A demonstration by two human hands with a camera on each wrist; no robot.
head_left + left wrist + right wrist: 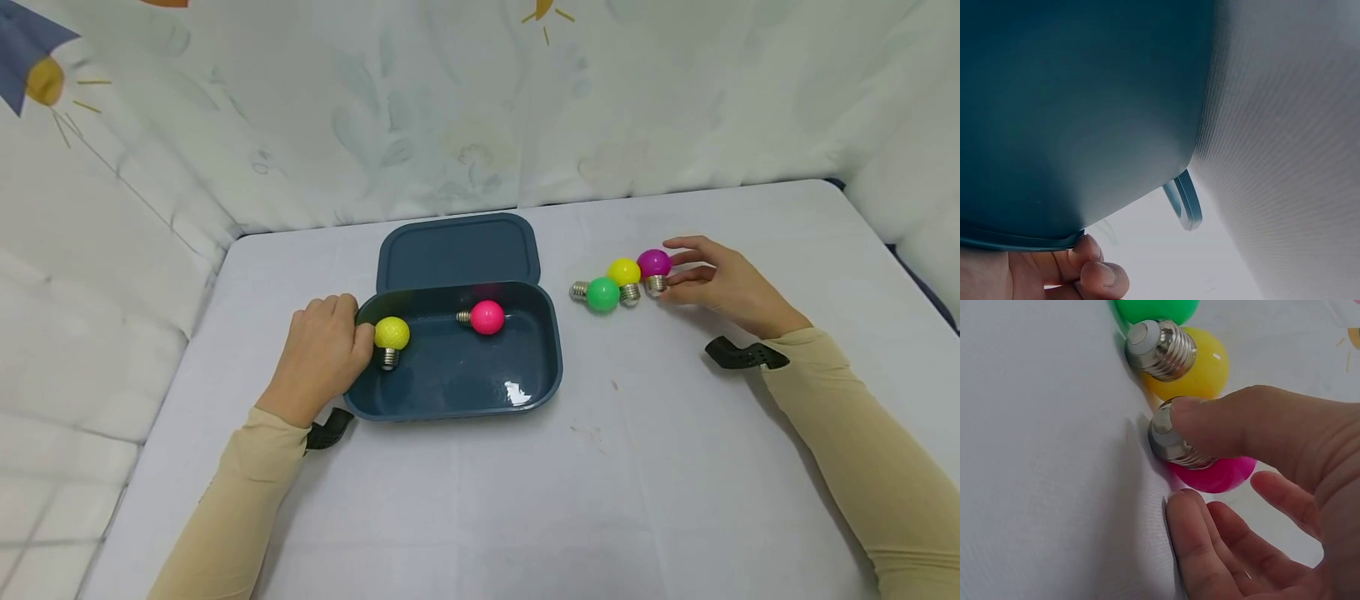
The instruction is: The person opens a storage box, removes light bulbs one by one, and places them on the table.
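Observation:
My left hand (318, 354) grips the left rim of a dark blue plastic box (450, 408). In the left wrist view the box wall (1085, 112) fills much of the picture, with curled fingertips (1100, 275) at its rim. Inside the box lie a yellow light bulb (392, 333) and a pink light bulb (487, 317). My right hand (727, 287) is at a purple light bulb (654, 263), fingers spread around its right side. In the right wrist view the thumb (1229, 425) overlaps the bulb's metal base; whether it touches cannot be told. The other fingers stay apart from the bulb.
Left of the purple bulb, a second yellow bulb (623, 272) and a green bulb (602, 294) lie close together on the white tablecloth (562, 500). The blue lid (459, 250) lies behind the box. A patterned curtain (450, 108) hangs along the table's far edge.

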